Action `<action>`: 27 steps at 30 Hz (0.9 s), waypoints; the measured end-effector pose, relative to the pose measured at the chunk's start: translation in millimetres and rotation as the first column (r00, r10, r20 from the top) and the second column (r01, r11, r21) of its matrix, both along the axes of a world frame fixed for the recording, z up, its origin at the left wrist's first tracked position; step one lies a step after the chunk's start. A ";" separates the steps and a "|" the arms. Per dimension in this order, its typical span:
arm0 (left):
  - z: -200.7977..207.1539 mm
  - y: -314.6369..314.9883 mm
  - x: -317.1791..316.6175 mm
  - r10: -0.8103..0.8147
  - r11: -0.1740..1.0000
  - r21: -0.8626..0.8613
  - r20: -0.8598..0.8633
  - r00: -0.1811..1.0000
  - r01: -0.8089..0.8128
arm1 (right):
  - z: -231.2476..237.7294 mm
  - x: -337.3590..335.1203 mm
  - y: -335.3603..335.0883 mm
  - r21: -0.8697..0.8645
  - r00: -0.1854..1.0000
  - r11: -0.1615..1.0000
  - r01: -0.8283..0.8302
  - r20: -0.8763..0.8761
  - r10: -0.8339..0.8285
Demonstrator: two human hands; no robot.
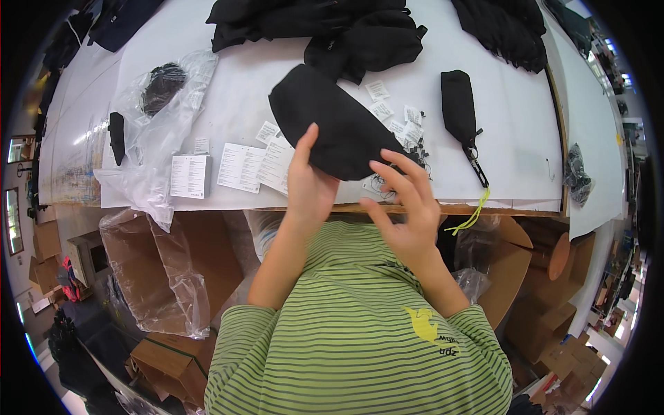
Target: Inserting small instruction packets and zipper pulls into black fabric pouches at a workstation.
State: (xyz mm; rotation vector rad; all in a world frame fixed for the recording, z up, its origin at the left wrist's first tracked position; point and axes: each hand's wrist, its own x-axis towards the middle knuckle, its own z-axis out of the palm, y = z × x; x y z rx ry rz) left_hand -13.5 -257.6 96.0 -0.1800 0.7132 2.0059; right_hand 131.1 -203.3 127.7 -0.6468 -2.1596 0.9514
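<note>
My left hand (310, 183) is closed on a long black fabric pouch (332, 124), its thumb on the near face and its other fingers hidden beneath. The pouch is tilted above the white table, rounded at its far end. My right hand (409, 207) is at the pouch's right lower corner, fingers apart and curved. Whether its fingertips touch the fabric I cannot tell. To the right lies a second black pouch (458, 107) with a zip pull and a yellow-green cord (474, 214) hanging past the table edge.
White printed cards (240, 166) and small white labels (380, 109) lie near the pouch, with thin black strings (418, 149) beside them. A clear plastic bag (149, 131) is at left. Black fabric items (311, 28) are piled at the back. Cardboard boxes (169, 363) stand below the table.
</note>
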 end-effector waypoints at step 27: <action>-18.6 -49.3 -3.2 -0.184 0.901 -0.405 -0.681 0.708 -0.156 | -38.3 25.3 55.0 -0.522 0.997 0.850 0.070 -0.002 -0.083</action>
